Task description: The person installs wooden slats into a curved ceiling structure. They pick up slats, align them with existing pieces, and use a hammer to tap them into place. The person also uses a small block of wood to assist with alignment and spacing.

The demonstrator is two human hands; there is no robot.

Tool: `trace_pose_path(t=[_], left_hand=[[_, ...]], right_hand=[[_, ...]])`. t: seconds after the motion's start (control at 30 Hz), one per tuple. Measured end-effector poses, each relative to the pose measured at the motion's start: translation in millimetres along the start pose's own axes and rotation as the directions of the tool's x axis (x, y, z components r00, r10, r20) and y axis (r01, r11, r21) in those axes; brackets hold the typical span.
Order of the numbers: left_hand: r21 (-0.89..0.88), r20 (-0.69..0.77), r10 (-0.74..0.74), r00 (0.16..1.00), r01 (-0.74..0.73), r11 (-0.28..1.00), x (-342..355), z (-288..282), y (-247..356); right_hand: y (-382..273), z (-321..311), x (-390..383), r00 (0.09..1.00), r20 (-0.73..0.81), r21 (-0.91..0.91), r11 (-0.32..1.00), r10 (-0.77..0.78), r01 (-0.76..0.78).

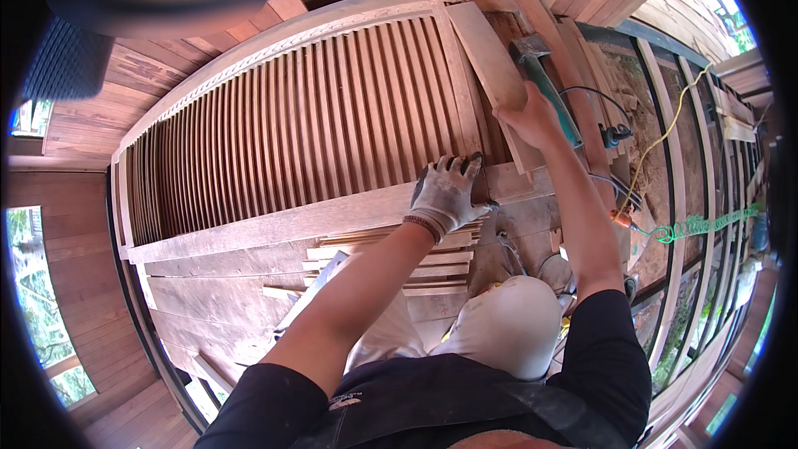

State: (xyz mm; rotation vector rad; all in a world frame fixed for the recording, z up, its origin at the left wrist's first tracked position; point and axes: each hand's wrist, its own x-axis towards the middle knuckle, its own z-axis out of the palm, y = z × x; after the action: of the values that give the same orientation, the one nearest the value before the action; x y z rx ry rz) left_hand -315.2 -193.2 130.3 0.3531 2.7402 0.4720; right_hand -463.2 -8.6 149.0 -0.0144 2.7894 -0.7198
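A large louvered wooden panel (307,108), with many slim slats inside a frame, lies in front of me. My left hand (447,191), in a pale glove with dark fingertips, rests with fingers spread on its near rail (332,214), by the right corner. Bare, my right hand (532,119) is curled over a flat wooden board (486,54) lying at a slant across the panel's right end. Just right of that hand lies a hammer (555,96) with a teal handle and a metal head; the fingers appear to be on the board, not the hammer.
Several thin wood strips (436,270) lie between the panel and my knees. A dark-corded tool (615,135) sits to the right, near a yellow cord (667,129) and a coiled green hose (698,227). Open floor joists (706,158) run along the right side. A blurred object hangs at upper left.
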Motion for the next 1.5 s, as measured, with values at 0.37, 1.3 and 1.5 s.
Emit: trace_pose_path(t=[0.37, 1.3, 1.5], left_hand=[[-0.005, -0.085, 0.017, 0.996, -0.017, 1.0, 0, 8, -3], [-0.049, -0.313, 0.265, 0.912, -0.294, 0.955, -8, 32, 6], [-0.11, -0.321, 0.474, 0.82, -0.529, 0.841, -10, 19, -5]], right_hand=[[3, -14, 9, 0.984, 0.142, 0.11, 0.99, -0.106, 0.09], [65, 34, 26, 0.993, -0.019, 0.6, 0.794, -0.112, 0.101], [49, 42, 17, 0.995, -0.041, 0.618, 0.781, -0.086, 0.092]])
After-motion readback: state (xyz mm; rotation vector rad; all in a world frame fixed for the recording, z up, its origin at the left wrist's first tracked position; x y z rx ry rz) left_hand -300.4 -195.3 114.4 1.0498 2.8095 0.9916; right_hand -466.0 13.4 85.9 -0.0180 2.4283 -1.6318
